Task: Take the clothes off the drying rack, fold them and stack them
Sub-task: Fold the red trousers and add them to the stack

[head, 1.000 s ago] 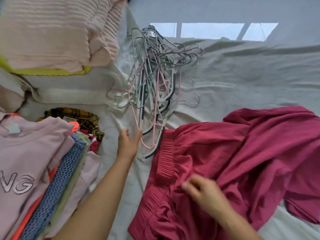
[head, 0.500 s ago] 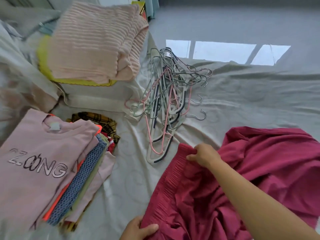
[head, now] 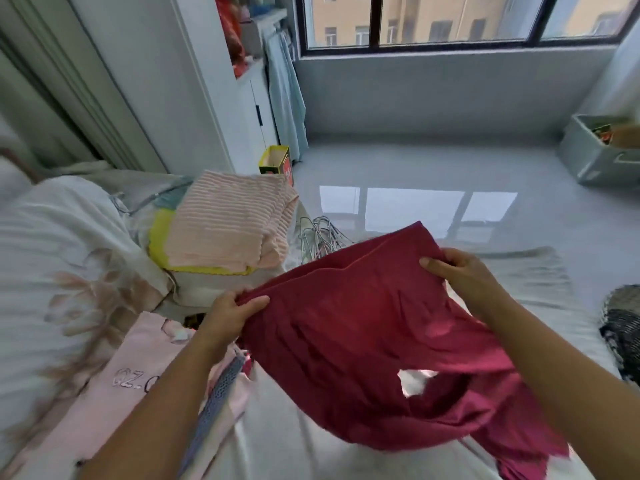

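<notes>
Both hands hold up the top edge of a crimson garment (head: pixel 363 323). The left hand (head: pixel 230 311) closes its grip on the corner at 9 o'clock, thumb over the cloth, and the right hand (head: pixel 457 271) grips the corner at 2 o'clock. The garment hangs lifted between them, its lower part trailing to the bed sheet (head: pixel 304 448) at 5 o'clock; what kind of clothing it is cannot be told.

At 8 o'clock lies a stack of folded clothes (head: pixel 138 375), topped by a pale pink lettered T-shirt, with a blue mesh piece showing at its edge. At 10 o'clock a folded pink striped pile (head: pixel 225 230) rests on something yellow. Just beyond the garment's top edge, at 11 o'clock, a heap of empty hangers (head: pixel 318 233) pokes out. A dark patterned cloth (head: pixel 623 327) lies at 3 o'clock on the bed.

Judging by the hangers and the two stacks, much of the work looks done. This garment is not yet folded or stacked, and the dark cloth may follow. No drying rack is in view.
</notes>
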Available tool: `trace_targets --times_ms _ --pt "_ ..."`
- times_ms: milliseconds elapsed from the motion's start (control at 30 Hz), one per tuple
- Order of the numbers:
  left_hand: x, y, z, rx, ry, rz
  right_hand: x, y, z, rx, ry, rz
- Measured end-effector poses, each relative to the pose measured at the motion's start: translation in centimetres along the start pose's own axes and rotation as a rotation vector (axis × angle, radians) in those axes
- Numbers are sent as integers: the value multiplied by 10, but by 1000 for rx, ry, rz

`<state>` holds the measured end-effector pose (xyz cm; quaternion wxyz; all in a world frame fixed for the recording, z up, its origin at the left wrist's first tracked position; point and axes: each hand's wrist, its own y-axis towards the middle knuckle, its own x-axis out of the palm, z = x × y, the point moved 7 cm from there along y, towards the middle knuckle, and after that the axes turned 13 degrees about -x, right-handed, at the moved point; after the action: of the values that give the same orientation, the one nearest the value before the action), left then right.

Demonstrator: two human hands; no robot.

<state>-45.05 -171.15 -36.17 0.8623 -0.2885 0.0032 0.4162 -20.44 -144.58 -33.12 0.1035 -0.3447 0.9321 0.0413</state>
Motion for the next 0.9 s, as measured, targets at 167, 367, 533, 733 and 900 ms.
trace_targets --times_ms 167,367,533,733,900 --pt "-25 -50 122 208 27 -45 -32 -24 -104 -34 -25 -49" --pt "-51 -123 238 330 -123 -114 -72 -44 -236 -247 65 185" --pt "-44 -184 295 347 -36 -288 -96 -80 -327 -405 -65 383" --pt "34 -231 299 262 -333 -288 -49 -100 -342 -401 -356 382" --pt "77 -273 313 380 -354 -369 -24 -106 -344 -452 -202 296"
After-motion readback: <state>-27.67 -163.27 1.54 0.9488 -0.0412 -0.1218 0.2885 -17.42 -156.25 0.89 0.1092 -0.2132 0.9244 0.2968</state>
